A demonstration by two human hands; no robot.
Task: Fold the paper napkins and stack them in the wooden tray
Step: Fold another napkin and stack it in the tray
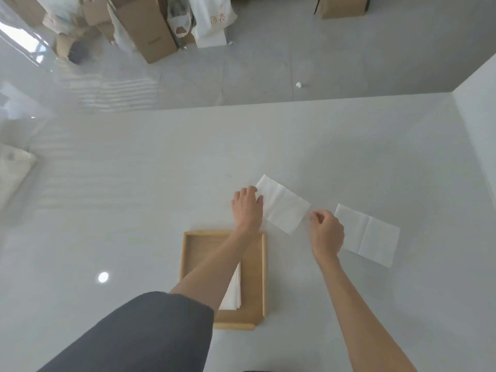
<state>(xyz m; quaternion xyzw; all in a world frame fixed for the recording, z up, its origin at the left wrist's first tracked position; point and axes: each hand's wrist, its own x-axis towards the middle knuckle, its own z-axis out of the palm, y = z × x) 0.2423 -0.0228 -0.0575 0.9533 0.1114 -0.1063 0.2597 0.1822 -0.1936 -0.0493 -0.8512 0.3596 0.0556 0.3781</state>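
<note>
White tabletop (134, 210) fills most of the view, glossy and pale, with grey floor and cardboard boxes (145, 28) beyond its far edge. Near the front edge sits the wooden tray (251, 275), and a small stack of folded napkins (233, 294) lies inside it, partly hidden under the left forearm with its dark sleeve (150, 331). Two unfolded napkins lie flat beyond and to the right of the tray: one napkin (284, 208) between the hands, a second napkin (370, 234) just right of the right hand. The left hand (247, 208) rests fingers-down on the near napkin's left end, pressing it. The right hand (328, 232) hovers by that napkin's right corner, fingers curled in a loose pinch; whether they grip paper cannot be told.
</note>
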